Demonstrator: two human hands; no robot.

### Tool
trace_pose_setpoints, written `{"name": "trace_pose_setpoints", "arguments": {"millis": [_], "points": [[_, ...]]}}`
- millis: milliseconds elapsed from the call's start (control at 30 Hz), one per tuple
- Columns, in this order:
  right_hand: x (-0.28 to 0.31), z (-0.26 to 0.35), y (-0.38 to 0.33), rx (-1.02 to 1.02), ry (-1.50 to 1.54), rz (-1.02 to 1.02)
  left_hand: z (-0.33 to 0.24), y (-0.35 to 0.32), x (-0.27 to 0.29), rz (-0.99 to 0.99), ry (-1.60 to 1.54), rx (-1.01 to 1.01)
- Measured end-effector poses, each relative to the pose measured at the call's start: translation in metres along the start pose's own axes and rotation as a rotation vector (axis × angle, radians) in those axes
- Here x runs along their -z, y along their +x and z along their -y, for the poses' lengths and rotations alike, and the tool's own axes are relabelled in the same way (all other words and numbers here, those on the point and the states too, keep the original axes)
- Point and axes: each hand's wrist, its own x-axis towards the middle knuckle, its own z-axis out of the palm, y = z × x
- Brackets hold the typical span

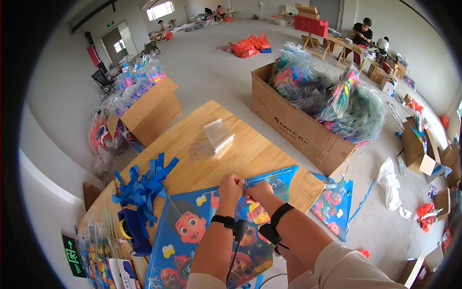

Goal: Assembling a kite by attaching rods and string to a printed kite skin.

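Note:
A blue kite printed with cartoon figures lies spread over the near part of the wooden table, its right tip toward the table's right edge. My left hand and my right hand meet at the kite's upper edge. Both have their fingers pinched together on it; the small part between the fingertips is hidden. Blue ribbon strips lie heaped left of the kite. Below them stands a blue tape dispenser with a yellow roll. Clear plastic sleeves rest beyond my hands.
The wooden table fills the middle. A big carton packed with bagged kites stands beyond its right side, another carton at the left. A second kite hangs beside the right edge. A person sits far right.

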Motion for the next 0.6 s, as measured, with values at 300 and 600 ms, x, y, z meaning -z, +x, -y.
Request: {"name": "trace_pose_setpoints", "arguments": {"millis": [300,600], "points": [[0.001,0.005,-0.003,0.013,-0.135,-0.018,-0.001,-0.002,0.002,-0.095,0.041,-0.082],[0.009,-0.009,-0.036,0.3,-0.67,0.062,0.003,0.001,-0.001,-0.172,0.005,0.01]]}}
